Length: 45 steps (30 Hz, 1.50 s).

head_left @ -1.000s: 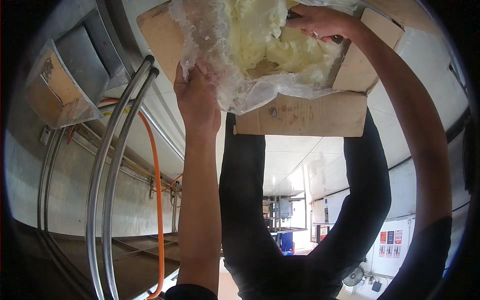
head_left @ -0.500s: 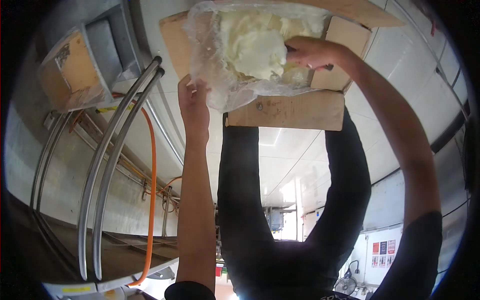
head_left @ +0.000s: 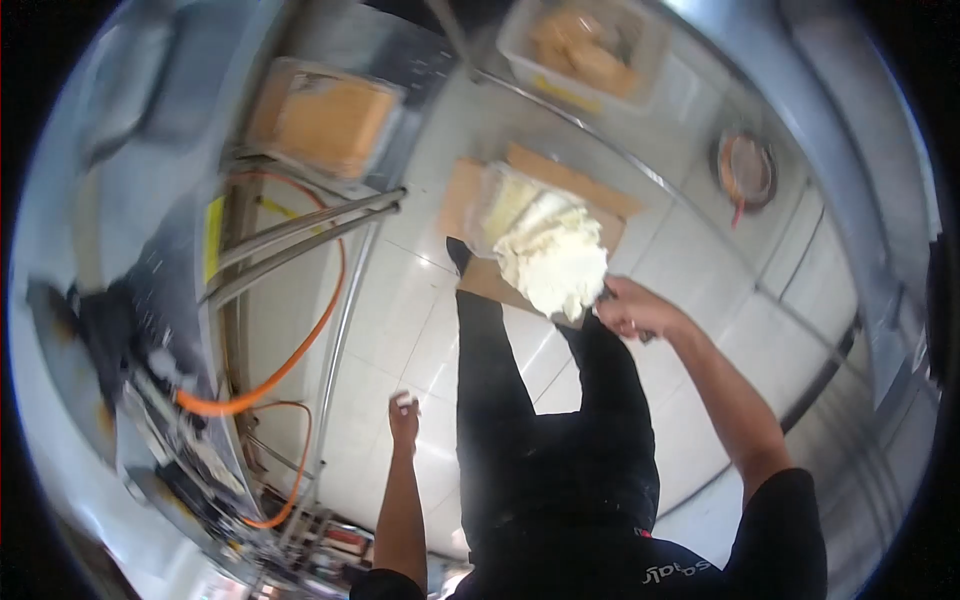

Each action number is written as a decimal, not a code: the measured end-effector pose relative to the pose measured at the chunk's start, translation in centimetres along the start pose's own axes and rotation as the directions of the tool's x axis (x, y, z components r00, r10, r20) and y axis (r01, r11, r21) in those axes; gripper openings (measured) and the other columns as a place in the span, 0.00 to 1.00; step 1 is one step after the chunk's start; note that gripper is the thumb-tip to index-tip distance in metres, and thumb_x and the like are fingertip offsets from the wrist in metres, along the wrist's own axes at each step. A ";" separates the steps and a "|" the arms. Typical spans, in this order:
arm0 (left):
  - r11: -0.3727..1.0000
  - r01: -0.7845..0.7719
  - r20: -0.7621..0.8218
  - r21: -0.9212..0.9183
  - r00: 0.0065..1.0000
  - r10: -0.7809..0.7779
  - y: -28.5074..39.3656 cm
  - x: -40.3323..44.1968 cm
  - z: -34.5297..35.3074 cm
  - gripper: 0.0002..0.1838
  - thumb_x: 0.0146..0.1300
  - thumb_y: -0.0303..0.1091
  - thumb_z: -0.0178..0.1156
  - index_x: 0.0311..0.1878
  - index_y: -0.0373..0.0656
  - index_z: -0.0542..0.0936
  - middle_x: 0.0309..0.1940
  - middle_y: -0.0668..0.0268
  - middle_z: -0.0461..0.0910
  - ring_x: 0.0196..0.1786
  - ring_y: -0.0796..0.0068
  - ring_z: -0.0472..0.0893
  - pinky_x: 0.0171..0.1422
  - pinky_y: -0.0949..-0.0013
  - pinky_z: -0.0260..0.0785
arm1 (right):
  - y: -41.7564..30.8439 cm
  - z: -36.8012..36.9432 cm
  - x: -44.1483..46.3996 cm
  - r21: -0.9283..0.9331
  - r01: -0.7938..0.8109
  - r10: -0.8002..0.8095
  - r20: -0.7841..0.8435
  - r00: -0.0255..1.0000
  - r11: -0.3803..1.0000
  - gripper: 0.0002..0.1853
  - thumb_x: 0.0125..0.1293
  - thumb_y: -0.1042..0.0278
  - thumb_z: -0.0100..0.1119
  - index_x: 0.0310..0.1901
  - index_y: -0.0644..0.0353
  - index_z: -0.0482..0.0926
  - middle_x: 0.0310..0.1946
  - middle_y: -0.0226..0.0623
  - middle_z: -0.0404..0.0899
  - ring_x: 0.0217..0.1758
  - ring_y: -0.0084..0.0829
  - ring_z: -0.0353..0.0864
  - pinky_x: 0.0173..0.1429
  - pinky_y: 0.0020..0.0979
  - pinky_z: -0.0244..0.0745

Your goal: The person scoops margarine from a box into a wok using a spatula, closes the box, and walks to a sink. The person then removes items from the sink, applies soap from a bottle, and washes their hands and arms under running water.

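My right hand [head_left: 636, 308] is closed round a dark handle [head_left: 647, 336]; the head of that tool is hidden under a large, pale cream-coloured soft lump [head_left: 562, 262]. The lump is lifted in front of a cardboard box [head_left: 622, 207] on the floor. Inside the box, a clear plastic liner [head_left: 486, 218] holds more of the pale, fat-like mass [head_left: 512, 203]. My left hand [head_left: 404, 420] hangs apart from the box, beside my left leg. Its fingers are curled, with a small white patch I cannot make out.
Metal rails [head_left: 310, 235] and an orange hose [head_left: 300, 375] run along the left. A tray with an orange-brown surface [head_left: 335, 120] stands at upper left. A clear bin [head_left: 590, 50] is at the top, and a round container [head_left: 745, 168] at upper right.
My right hand has raised the lump out of the box toward me. My left hand has let go of the plastic liner and drawn back. The view now stands higher above the box.
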<state>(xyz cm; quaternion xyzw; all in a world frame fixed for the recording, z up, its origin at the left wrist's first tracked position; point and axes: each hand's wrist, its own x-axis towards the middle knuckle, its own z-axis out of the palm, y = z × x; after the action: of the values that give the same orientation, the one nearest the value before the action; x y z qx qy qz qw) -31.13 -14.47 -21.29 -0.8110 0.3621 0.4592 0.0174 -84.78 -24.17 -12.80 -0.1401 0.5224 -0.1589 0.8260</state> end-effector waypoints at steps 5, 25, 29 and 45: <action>0.987 0.135 -0.198 -0.084 0.969 -0.149 -12.6 -11.9 -1.0 0.19 0.52 0.36 0.68 0.48 0.48 0.75 0.26 0.60 0.81 0.31 0.64 0.81 0.39 0.61 0.74 | -7.2 11.6 -9.5 0.144 0.076 -0.079 0.012 0.997 0.987 0.10 0.44 0.79 0.49 0.31 0.61 0.67 0.11 0.26 0.60 0.08 0.17 0.57 0.11 0.21 0.50; 0.594 0.027 -0.171 -0.804 0.946 -0.275 -20.6 -9.3 -14.7 0.13 0.58 0.36 0.60 0.43 0.40 0.77 0.26 0.60 0.81 0.24 0.69 0.81 0.28 0.69 0.73 | -39.8 71.2 -9.4 -0.241 0.453 -0.293 0.495 0.818 0.858 0.05 0.59 0.77 0.47 0.37 0.62 0.66 0.16 0.22 0.60 0.12 0.12 0.54 0.11 0.17 0.52; 0.481 0.112 -0.090 -0.869 0.922 -0.376 -24.4 -9.8 -14.3 0.13 0.58 0.37 0.59 0.43 0.41 0.77 0.22 0.65 0.77 0.21 0.73 0.79 0.21 0.72 0.69 | -43.0 76.4 -3.8 -0.320 0.502 -0.382 0.371 0.847 0.803 0.02 0.57 0.78 0.46 0.28 0.62 0.66 0.15 0.25 0.60 0.12 0.15 0.55 0.14 0.20 0.53; 0.428 0.233 0.055 -0.873 0.920 -0.388 -25.8 -10.8 -13.1 0.11 0.58 0.36 0.57 0.42 0.43 0.75 0.23 0.67 0.76 0.21 0.73 0.78 0.20 0.72 0.66 | -44.4 77.0 3.9 -0.878 0.424 -0.748 0.124 0.652 0.224 0.07 0.55 0.77 0.44 0.21 0.66 0.66 0.15 0.33 0.63 0.12 0.25 0.59 0.13 0.26 0.53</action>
<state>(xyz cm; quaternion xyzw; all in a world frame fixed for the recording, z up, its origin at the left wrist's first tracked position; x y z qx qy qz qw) -9.35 6.00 -13.43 -0.7935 -0.0740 0.5022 -0.3357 -18.47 -61.16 33.69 -0.6868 0.5601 -0.2042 0.4158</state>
